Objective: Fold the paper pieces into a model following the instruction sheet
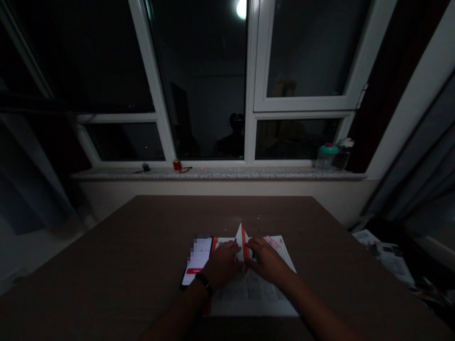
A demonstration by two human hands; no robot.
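Phone (197, 260) shows 10:11 beside left hand (222, 265); paper (249, 298) print unreadable.

Phone (197, 261) just beside my left hand (222, 265), folded paper (242, 246) standing between both hands, I have counter (341, 284) room beyond my right hand (268, 259)

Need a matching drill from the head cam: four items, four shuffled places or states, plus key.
Items
1. black wristband
2. smartphone
3. teal-lidded jar
4. upright paper fold

Places or states
A. right end of the windowsill
B. between the left hand and right hand
C. around the left wrist
D. on the table, left of the printed sheet, screen lit

Pairs: 1-C, 2-D, 3-A, 4-B
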